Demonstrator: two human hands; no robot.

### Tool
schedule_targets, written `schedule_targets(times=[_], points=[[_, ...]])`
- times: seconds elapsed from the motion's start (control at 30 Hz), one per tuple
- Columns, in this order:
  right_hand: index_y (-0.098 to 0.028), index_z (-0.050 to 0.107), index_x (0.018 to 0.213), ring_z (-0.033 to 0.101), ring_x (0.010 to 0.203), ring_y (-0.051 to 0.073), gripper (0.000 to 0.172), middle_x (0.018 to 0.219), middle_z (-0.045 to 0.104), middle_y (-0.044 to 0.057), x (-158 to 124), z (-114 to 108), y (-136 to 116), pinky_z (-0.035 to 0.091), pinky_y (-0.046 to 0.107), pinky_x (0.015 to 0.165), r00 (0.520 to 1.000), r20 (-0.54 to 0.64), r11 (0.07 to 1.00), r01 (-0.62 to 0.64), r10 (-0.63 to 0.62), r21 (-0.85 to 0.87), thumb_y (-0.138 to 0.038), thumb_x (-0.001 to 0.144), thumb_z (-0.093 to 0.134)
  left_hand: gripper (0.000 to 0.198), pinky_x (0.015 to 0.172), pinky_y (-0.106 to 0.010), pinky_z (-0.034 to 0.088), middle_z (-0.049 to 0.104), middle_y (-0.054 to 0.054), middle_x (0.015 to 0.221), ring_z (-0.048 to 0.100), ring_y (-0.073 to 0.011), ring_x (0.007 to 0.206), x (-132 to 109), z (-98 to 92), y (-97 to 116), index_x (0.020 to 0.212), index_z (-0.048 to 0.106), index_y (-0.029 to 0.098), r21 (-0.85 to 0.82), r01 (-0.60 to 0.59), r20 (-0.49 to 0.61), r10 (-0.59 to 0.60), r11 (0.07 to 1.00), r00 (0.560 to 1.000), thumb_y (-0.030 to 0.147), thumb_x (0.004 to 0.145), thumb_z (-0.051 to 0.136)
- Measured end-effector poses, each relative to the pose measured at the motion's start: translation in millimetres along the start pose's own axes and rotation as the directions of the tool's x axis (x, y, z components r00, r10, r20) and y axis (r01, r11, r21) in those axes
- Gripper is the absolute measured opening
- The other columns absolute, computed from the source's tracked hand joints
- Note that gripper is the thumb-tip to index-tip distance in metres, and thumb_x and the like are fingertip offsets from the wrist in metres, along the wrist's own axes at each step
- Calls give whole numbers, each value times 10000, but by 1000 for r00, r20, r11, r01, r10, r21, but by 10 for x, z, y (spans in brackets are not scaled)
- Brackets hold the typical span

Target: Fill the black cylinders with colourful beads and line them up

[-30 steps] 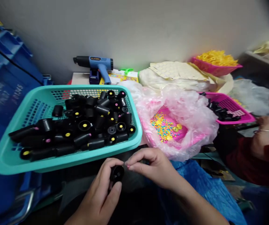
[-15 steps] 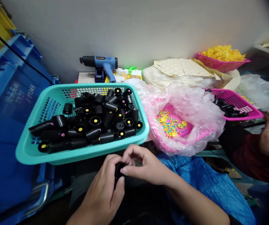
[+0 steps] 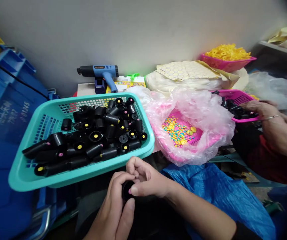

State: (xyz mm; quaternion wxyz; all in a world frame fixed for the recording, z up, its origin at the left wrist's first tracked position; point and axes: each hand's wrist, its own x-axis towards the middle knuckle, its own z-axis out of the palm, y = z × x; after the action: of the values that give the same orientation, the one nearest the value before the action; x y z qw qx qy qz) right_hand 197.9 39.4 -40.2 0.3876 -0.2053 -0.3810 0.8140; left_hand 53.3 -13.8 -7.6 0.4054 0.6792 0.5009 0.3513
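My left hand [image 3: 116, 205] is wrapped round a black round plastic part [image 3: 125, 190], its hollow end facing right. My right hand [image 3: 149, 180] meets it from the right, fingers curled, the thumb tip on a small pink piece [image 3: 130, 191] at the part's opening. How deep the pink piece sits cannot be made out. Just beyond my hands stands a turquoise basket [image 3: 83, 178] holding many similar black cylinders [image 3: 103, 121], several showing yellow or pink centres. To its right, a pink basket lined with a clear plastic bag [image 3: 193, 95] holds small coloured beads [image 3: 174, 131] and several yellow discs.
A blue heat gun [image 3: 106, 71] rests behind the turquoise basket. Blue crates [image 3: 11, 133] stand at the left. At the right a co-worker's hand [image 3: 265, 111] reaches into a pink basket [image 3: 240, 96] of black parts. Yellow pieces [image 3: 228, 52] fill another basket; blue sheeting [image 3: 215, 196] lies below.
The view has shifted slightly. My hands keep their hold, with the right thumb still at the pink piece. The co-worker's hand has moved left into the pink basket of black parts.
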Motion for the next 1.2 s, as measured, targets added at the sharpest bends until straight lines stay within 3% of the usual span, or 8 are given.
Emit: schedule_targets(times=[0.1, 0.27, 0.53, 0.67, 0.87, 1.2], points=[[-224, 398, 827, 335, 551, 30, 542, 715, 363, -96, -3, -24, 14, 306, 142, 501, 999, 46, 1000, -6, 5, 23, -291, 590, 881, 256, 923, -308, 500, 528, -48, 1218, 566, -201, 1095, -2, -11, 20, 1209, 442, 305, 41, 20, 0, -20, 999, 1000, 324, 982, 326], [-215, 414, 830, 346, 557, 33, 470, 714, 359, -91, -7, -42, 42, 322, 152, 518, 1000, 9, 1000, 21, -21, 20, -321, 659, 839, 258, 934, -303, 494, 518, -52, 1220, 551, -198, 1121, 6, -5, 20, 1215, 431, 301, 49, 3, 27, -4, 999, 1000, 324, 991, 305], [-224, 372, 792, 312, 555, 48, 523, 673, 339, -99, 3, -4, 78, 273, 173, 504, 999, -37, 999, 6, -8, -41, -387, 623, 839, 280, 930, -371, 508, 499, -103, 1202, 546, -218, 1120, 7, 8, -63, 1246, 405, 252, 122, -83, 56, 76, 989, 996, 272, 990, 295], [-228, 333, 755, 280, 550, 50, 542, 648, 328, -107, 23, 0, 98, 239, 173, 490, 998, -64, 999, 12, -15, -47, -326, 584, 838, 289, 897, -395, 516, 505, -124, 1186, 556, -233, 1094, -1, 51, -130, 1248, 404, 224, 220, -124, 49, 116, 967, 992, 230, 975, 309], [-218, 372, 787, 296, 568, 55, 372, 666, 344, -97, 3, -27, -6, 225, 166, 494, 999, -41, 995, -23, 19, -98, -147, 645, 708, 291, 898, -384, 507, 512, -123, 1185, 560, -230, 1081, 28, 41, -142, 1242, 414, 210, 260, -140, 54, 130, 955, 990, 231, 967, 319], [-215, 406, 837, 331, 588, 53, 484, 733, 383, -82, -24, -42, -2, 285, 177, 539, 998, -7, 998, -59, 59, 11, -342, 636, 828, 266, 888, -360, 509, 516, -103, 1170, 556, -228, 1082, 39, -9, -83, 1213, 432, 234, 214, -136, 62, 126, 967, 990, 252, 966, 335]])
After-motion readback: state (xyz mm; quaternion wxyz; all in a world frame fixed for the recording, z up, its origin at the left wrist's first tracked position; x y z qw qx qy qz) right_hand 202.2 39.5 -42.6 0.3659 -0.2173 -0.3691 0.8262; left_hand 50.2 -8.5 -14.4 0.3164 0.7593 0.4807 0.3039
